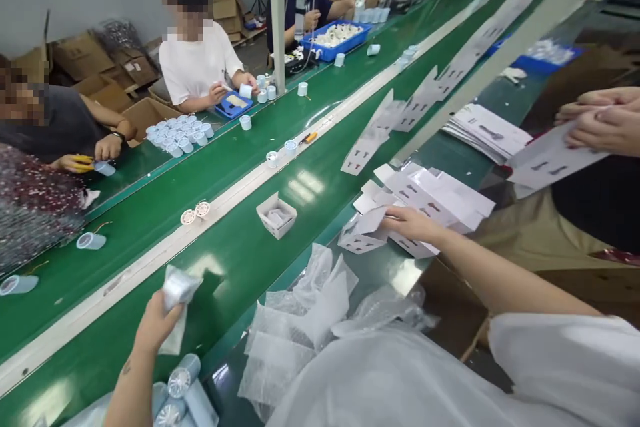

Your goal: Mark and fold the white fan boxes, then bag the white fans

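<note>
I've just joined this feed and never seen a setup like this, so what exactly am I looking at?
This is one picture from a camera worn on a person's head, looking down at their own bare hands beside a green conveyor belt. The left hand grips a small clear bubble bag. The right hand rests on white card box blanks. Loose bubble bags lie between the hands, and a small folded white box sits on the belt. A co-worker sits across the belt.

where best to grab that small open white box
Probably the rim: pinch one thin wall of the small open white box with the fingers, coming from above on the side towards the right hand. It stands upright with an open top, so the wall edges are free.
</note>
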The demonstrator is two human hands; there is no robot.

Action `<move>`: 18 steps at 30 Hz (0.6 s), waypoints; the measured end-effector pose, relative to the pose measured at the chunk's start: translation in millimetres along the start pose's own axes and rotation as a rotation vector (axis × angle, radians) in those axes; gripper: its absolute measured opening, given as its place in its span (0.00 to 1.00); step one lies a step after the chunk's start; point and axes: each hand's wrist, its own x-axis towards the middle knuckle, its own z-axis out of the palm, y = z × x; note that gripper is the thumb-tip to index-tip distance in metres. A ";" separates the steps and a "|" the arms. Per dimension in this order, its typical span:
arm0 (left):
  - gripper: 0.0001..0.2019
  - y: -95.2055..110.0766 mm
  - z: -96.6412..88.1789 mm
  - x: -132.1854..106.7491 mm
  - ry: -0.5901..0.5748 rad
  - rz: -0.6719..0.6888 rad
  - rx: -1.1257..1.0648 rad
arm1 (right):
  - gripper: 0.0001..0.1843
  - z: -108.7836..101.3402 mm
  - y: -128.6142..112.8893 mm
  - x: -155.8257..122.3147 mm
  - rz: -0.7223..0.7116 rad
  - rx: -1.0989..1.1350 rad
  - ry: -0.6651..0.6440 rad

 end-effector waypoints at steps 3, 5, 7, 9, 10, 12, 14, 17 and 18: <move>0.21 102.4 44.4 -30.0 -0.201 0.214 0.073 | 0.20 20.7 -15.3 5.7 -0.040 -0.005 0.054; 0.26 184.3 83.2 -61.1 -0.384 0.425 0.084 | 0.24 24.9 -22.9 4.8 -0.081 -0.057 0.050; 0.24 257.5 124.8 -91.3 -0.475 0.659 0.177 | 0.27 23.6 -25.2 1.5 -0.163 -0.069 0.004; 0.17 311.6 161.1 -113.2 -0.468 0.852 0.379 | 0.27 21.6 -22.1 -2.2 -0.233 -0.030 -0.048; 0.16 330.9 174.9 -120.0 -0.456 0.902 0.526 | 0.26 21.6 -19.2 -3.7 -0.253 -0.006 -0.064; 0.18 357.3 191.3 -126.3 -0.432 0.895 0.828 | 0.24 25.0 -12.7 -6.3 -0.259 0.044 -0.065; 0.18 374.4 195.7 -126.1 -0.508 0.823 1.038 | 0.24 32.4 -8.2 -10.1 -0.257 0.119 -0.066; 0.15 396.7 199.9 -121.3 -0.775 0.727 1.146 | 0.26 44.7 -7.1 -20.4 -0.276 0.280 -0.121; 0.14 404.1 205.0 -119.8 -0.848 0.682 1.158 | 0.26 47.5 -7.3 -24.8 -0.278 0.326 -0.147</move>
